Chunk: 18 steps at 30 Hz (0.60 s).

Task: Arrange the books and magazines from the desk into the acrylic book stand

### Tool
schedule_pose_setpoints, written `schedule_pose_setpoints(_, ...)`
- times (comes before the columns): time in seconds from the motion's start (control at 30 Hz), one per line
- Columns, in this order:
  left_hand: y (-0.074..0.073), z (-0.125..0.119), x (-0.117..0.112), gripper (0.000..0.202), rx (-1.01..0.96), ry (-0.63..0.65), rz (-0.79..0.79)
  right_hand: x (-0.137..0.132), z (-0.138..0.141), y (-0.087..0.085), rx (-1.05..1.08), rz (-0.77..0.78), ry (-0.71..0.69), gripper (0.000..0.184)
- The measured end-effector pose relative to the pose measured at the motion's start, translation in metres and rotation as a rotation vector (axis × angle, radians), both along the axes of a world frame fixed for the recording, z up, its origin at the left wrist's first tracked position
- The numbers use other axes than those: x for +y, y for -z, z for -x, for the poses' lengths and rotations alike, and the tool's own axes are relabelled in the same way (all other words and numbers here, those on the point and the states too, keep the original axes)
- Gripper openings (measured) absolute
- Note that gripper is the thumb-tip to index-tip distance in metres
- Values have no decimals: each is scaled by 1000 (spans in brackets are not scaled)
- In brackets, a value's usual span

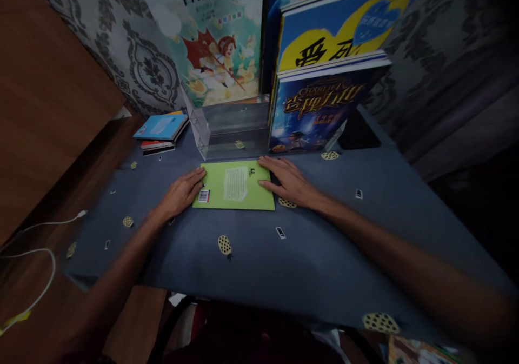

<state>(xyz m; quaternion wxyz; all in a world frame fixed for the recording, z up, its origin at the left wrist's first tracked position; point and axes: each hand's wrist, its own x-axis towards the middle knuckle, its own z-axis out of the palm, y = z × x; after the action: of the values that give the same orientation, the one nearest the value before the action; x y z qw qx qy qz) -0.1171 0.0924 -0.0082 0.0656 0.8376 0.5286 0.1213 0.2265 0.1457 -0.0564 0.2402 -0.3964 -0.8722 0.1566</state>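
A green book [214,185] lies flat on the cloth-covered table, its barcode side facing up. My left hand [182,192] holds its left edge, fingers close together. At the other end, my right hand [287,179] grips the upper right corner, with the thumb over the cover and the fingers along the top. Just beyond the book stands a clear acrylic book stand [235,128]. In its right part a dark blue book [316,110] stands in front of a blue and yellow book [324,34].
A large teal picture book [219,39] stands upright at the back. Several books, a blue one [160,126] on top, lie stacked at the back left. A dark flat object [359,131] rests right of the stand. White cables [52,266] hang at the left.
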Motion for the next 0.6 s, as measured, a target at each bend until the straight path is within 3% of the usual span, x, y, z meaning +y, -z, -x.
schedule_pose_setpoints(0.2,-5,-6,-59,43,43,90,-61,0,-1,-1,-19,-11,-5,60)
schedule_pose_setpoints(0.3,-6,-18,-76,43,80,133,-101,-1,1,-2,-27,-20,-8,58)
schedule_pose_setpoints(0.4,-3,-32,-70,44,140,166,-114,-3,2,-3,-32,-25,-1,57)
schedule_pose_setpoints(0.6,-1,-61,-32,58,340,252,-121,-3,0,-4,10,-61,-19,53)
